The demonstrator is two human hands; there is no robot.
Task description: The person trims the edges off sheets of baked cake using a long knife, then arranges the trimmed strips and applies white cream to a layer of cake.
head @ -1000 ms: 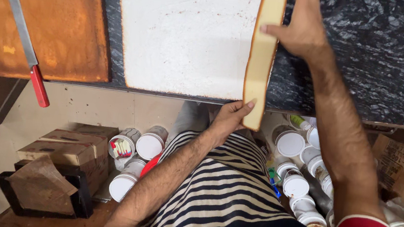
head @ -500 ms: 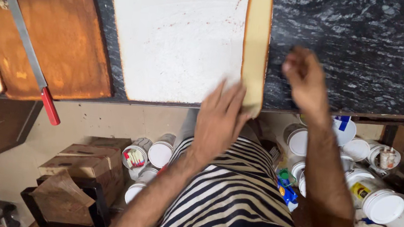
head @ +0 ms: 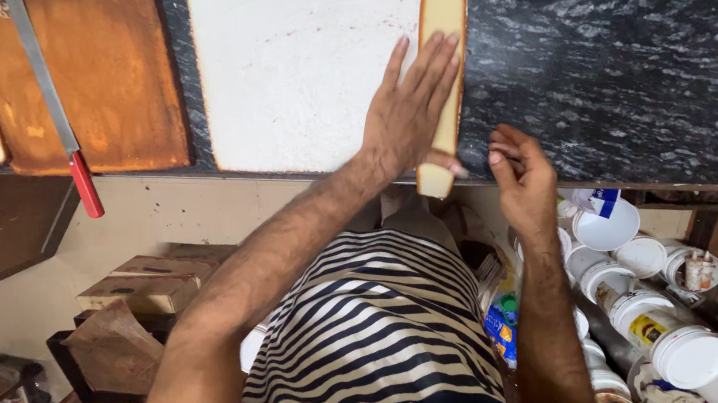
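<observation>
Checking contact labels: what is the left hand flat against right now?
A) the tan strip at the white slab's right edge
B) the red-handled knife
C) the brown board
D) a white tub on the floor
A: the left hand lies flat, fingers extended, on the tan strip along the right edge of the white slab; the knife lies far to the left, untouched.

**Around the Dark Tabletop**

A brown wooden board [head: 79, 74] lay well to the left of the grip, on the black marbled tabletop [head: 638, 80]. A long knife with a red handle [head: 43, 79] rested across it, handle past the edge. Below and right of the grip, white lidded tubs [head: 690, 352] crowded the floor. Cardboard boxes [head: 146, 286] sat low on the left.
</observation>
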